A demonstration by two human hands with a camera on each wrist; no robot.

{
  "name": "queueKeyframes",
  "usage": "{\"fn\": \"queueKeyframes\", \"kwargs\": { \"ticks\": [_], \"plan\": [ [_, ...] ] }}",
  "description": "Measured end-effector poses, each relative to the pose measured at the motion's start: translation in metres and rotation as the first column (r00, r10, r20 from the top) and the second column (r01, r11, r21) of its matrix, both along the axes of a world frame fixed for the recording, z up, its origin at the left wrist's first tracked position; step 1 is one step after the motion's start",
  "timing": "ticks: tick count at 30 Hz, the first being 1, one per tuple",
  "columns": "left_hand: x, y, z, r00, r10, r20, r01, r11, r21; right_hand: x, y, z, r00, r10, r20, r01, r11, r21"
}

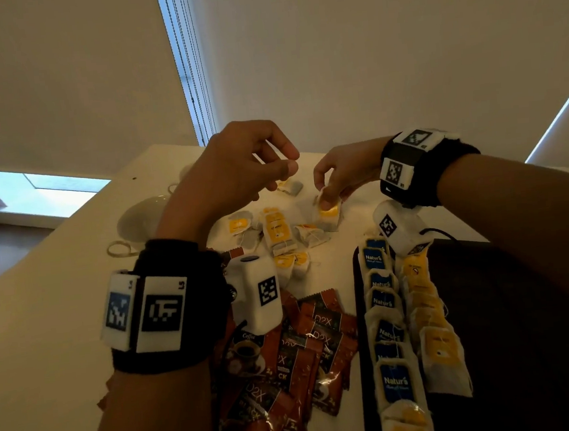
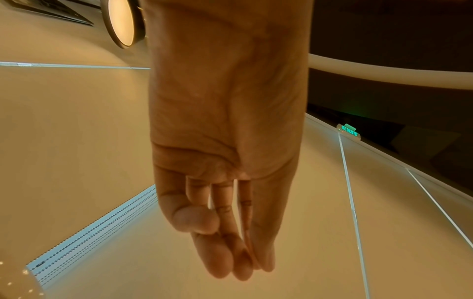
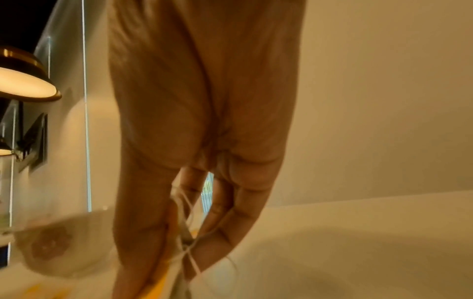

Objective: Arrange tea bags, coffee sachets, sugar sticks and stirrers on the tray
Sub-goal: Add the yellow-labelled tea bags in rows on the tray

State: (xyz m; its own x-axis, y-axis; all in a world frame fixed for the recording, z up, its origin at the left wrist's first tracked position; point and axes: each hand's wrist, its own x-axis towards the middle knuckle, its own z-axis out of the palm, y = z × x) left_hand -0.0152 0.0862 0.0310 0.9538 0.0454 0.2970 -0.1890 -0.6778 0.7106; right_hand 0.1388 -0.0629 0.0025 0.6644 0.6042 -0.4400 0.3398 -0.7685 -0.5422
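My right hand [image 1: 326, 196] pinches a yellow-labelled tea bag [image 1: 328, 215] by its top, just above the white table; the right wrist view shows my right hand [image 3: 176, 242] with that tea bag [image 3: 163, 281] and its string between thumb and fingers. Raised over the loose pile, my left hand [image 1: 284, 165] has loosely curled fingers, and the left hand [image 2: 230, 252] holds nothing in the left wrist view. More yellow tea bags [image 1: 276, 231] lie scattered. The dark tray [image 1: 525, 314] holds a column of blue tea bags [image 1: 384, 309] and one of yellow tea bags [image 1: 430, 326]. Coffee sachets [image 1: 305, 354] are heaped left of it.
A white cup on a saucer [image 1: 140, 216] stands at the table's far left, with a rubber band [image 1: 119, 249] beside it. The table's left edge runs diagonally past my left forearm. Blinds and walls rise behind the table.
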Motion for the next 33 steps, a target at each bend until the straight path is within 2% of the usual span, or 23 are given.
{"fn": "queueKeyframes", "kwargs": {
  "ticks": [2,5,8,11,15,20,29,33],
  "plan": [
    [0.0,0.0,-0.001,1.0,0.005,-0.012,-0.005,1.0,-0.01,-0.01,-0.008,0.015,0.999,-0.011,-0.037,0.016,0.988,0.153],
    [-0.001,-0.005,0.001,0.999,-0.018,-0.05,0.017,1.0,-0.015,-0.037,-0.027,0.042,0.996,-0.015,-0.083,0.045,0.929,0.368],
    [-0.006,-0.021,0.008,0.991,-0.1,-0.093,0.095,0.994,-0.06,-0.069,-0.053,0.059,0.985,-0.068,-0.157,0.143,0.831,0.537],
    [-0.01,-0.043,0.013,0.971,-0.192,-0.141,0.174,0.976,-0.129,-0.102,-0.077,0.059,0.965,-0.124,-0.23,0.246,0.729,0.639],
    [-0.014,-0.067,0.014,0.937,-0.299,-0.179,0.263,0.944,-0.201,-0.132,-0.1,0.04,0.927,-0.228,-0.299,0.375,0.615,0.694],
    [-0.018,-0.083,0.012,0.891,-0.38,-0.247,0.325,0.916,-0.237,-0.146,-0.124,0.025,0.839,-0.205,-0.504,0.533,0.495,0.686],
    [-0.019,-0.109,0.006,0.864,-0.433,-0.257,0.389,0.898,-0.206,-0.16,-0.154,0.017,0.84,-0.314,-0.443,0.542,0.463,0.701],
    [-0.023,-0.119,0.008,0.842,-0.487,-0.23,0.466,0.873,-0.144,-0.165,-0.168,0.013,0.816,-0.353,-0.458,0.573,0.389,0.721]
  ]
}}
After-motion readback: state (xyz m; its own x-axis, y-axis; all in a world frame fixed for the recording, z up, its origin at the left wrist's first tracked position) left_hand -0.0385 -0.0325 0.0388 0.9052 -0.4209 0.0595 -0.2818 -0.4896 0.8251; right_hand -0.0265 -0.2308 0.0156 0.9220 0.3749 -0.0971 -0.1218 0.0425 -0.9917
